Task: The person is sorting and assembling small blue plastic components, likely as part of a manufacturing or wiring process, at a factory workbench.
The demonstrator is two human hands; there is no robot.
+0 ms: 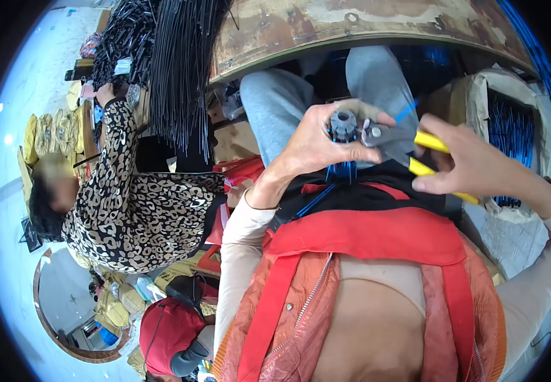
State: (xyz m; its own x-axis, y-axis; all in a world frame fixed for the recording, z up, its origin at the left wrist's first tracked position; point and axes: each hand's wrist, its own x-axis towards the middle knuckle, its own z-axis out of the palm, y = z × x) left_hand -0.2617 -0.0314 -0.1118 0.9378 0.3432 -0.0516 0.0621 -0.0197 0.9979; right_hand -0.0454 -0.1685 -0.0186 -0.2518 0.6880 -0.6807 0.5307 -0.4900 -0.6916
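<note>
Our left hand (317,139) clasps a black part (343,127), our half-closed right hand (463,158) pliers (390,139); table (352,25) ahead, wires (511,143) rightward.

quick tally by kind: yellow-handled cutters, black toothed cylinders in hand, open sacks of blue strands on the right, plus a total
Yellow-handled cutters: 1
Black toothed cylinder: 1
Open sack of blue strands: 1
Total: 3
</note>
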